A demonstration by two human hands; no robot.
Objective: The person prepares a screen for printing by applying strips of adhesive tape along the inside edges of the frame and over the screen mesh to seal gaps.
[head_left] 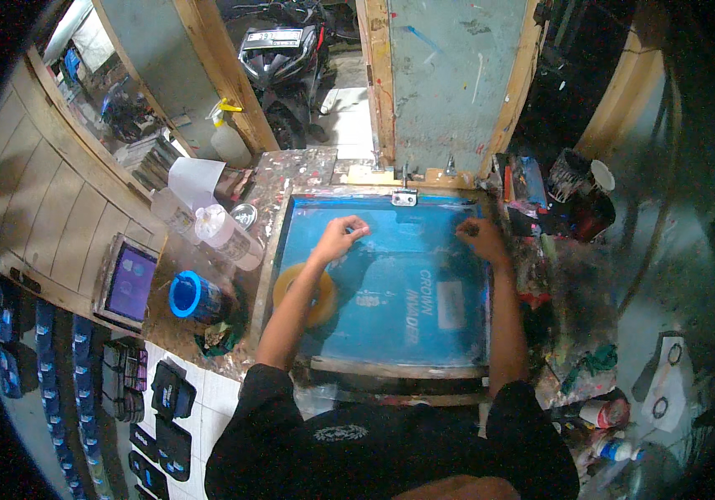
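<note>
A screen-printing frame (374,364) with a blue mesh lies flat before me, and pale lettering and small designs show in the mesh. My left hand (343,237) is over the upper left of the mesh, its fingers curled together in a pinch. Over the upper right edge, my right hand (481,239) is closed in a similar pinch. Whatever either hand holds is too small or thin to make out. A faint horizontal band crosses the mesh between them. A roll of yellowish tape (327,304) lies on the mesh, partly hidden by my left forearm.
A metal hinge clamp (405,197) grips the frame's far edge. To the left stand a plastic bottle (228,236), a blue-rimmed tub (184,295) and a spray bottle (228,142). Stained paint cans (592,215) crowd the right. A motorcycle (278,58) stands beyond the doorway.
</note>
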